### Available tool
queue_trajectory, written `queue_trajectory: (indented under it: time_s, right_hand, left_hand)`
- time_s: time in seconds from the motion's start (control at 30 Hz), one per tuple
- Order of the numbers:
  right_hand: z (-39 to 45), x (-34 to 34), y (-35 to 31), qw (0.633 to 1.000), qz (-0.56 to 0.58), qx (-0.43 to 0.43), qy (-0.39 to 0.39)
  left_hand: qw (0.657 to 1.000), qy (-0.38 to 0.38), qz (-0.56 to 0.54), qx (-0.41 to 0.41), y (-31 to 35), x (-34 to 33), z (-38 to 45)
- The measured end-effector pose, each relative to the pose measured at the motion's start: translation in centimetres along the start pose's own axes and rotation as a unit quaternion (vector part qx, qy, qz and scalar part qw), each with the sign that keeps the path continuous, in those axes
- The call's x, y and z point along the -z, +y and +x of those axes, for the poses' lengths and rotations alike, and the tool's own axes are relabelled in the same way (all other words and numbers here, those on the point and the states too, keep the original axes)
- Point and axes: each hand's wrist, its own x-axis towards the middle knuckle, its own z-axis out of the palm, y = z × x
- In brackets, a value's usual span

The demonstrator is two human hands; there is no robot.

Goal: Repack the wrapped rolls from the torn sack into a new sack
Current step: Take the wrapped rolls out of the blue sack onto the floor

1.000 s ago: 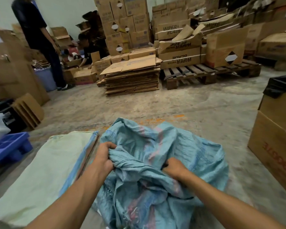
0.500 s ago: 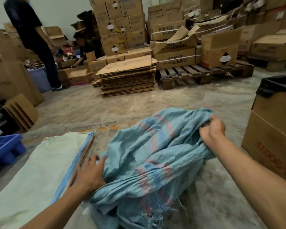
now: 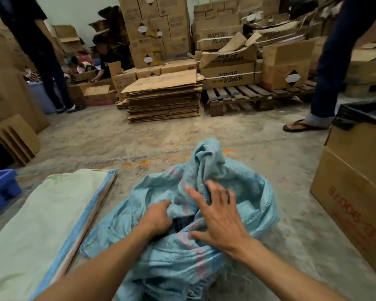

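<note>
Gripping a fold of the crumpled blue woven sack (image 3: pixel 243 198), the left hand (image 3: pixel 156 218) curls its fingers into the cloth just beside a dark gap in the folds, seemingly to hold the mouth steady and pull one lip aside. The right hand (image 3: pixel 217 216) lies spread wide on top of the same sack, fingers straight and splayed, holding nothing; it looks to be pressing or smoothing the fabric down so the opening can be found or widened. This sack sits bunched on the concrete floor (image 3: pixel 139 140) directly in front of the person, between the two forearms, with one peak of cloth standing up on its far side and frayed threads trailing from its near edge, which suggests it is the torn one. What shows in the dark gap between the hands could be a wrapped roll or only shadow; it is too dim to tell, and no roll is plainly visible anywhere. Just to the left of the blue sack lies a pale green sack (image 3: pixel 41 224) with a blue edge strip, spread flat, its right edge touching or nearly touching the blue cloth; it is probably laid out there as the new one, within easy reach. Neither hand touches it. A cardboard box (image 3: pixel 354 205) stands to the right, well apart from the hands. By this reading the repacking is at an early stage, with the opening of the old sack the step in hand.
</note>
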Motion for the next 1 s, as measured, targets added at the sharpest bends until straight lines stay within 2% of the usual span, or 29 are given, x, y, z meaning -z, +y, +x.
queue_trajectory:
  time_s: [0.13,0.2,0.27,0.33,0.37,0.47,0.57,0.63,0.67,0.73,0.77,0.8,0.83,0.87,0.9,1.0]
  right_hand:
    - [-1.6,-1.5,1.8,0.985,-0.018,0.170,0.007]
    - [-1.6,-1.4,2.6,0.981,0.007,0.177,-0.084]
    - [-1.4,-0.5,3.4,0.970,0.075,0.109,-0.206]
    - [-1.5,0.4,4.8,0.945,0.181,0.020,-0.272]
    - [-1.7,0.6,6.1,0.936,0.183,-0.026,-0.301]
    - [-3.9,0.3,11.9,0.881,0.052,-0.136,-0.450]
    - [-4.7,0.9,14.0,0.843,-0.037,-0.142,-0.517]
    - [-2.9,3.5,11.7,0.869,0.015,-0.077,-0.488]
    - [-1.6,4.6,10.3,0.895,0.060,-0.057,-0.439]
    - [0.3,6.2,6.9,0.955,0.172,-0.081,-0.226]
    - [1.1,6.2,5.6,0.968,0.208,-0.103,-0.095]
    - [1.7,6.0,4.4,0.974,0.198,-0.107,0.019]
    - [2.2,5.4,3.5,0.978,0.160,-0.104,0.090]
    - [2.6,4.9,2.8,0.981,0.115,-0.109,0.110]
    - [3.1,4.2,2.8,0.986,0.080,-0.129,0.075]
    - [4.6,1.7,5.0,0.967,0.087,-0.210,-0.116]
  left_hand:
    - [0.982,0.065,-0.161,0.078,1.0,5.4,2.5]
    - [0.954,0.087,-0.257,0.126,1.6,8.3,3.2]
    - [0.919,0.085,-0.347,0.165,2.1,10.6,3.2]
    - [0.888,0.054,-0.417,0.184,2.5,12.6,2.6]
    - [0.879,0.045,-0.436,0.188,2.4,13.5,2.5]
    - [0.836,0.038,-0.519,0.177,0.9,15.5,2.0]
    - [0.803,0.001,-0.574,0.162,-0.1,15.4,2.1]
    - [0.798,-0.013,-0.584,0.149,0.3,14.2,1.9]
    - [0.794,-0.019,-0.589,0.150,0.7,13.5,2.0]
    - [0.784,-0.047,-0.597,0.164,1.5,12.6,1.9]
    - [0.777,-0.063,-0.602,0.176,1.7,12.3,1.8]
    - [0.776,-0.082,-0.598,0.186,1.8,12.2,1.6]
    - [0.772,-0.098,-0.597,0.193,1.8,12.1,1.6]
    - [0.770,-0.111,-0.598,0.192,1.6,12.0,1.4]
    - [0.769,-0.121,-0.602,0.179,1.7,12.0,1.2]
    - [0.747,-0.117,-0.646,0.105,2.5,12.5,0.5]
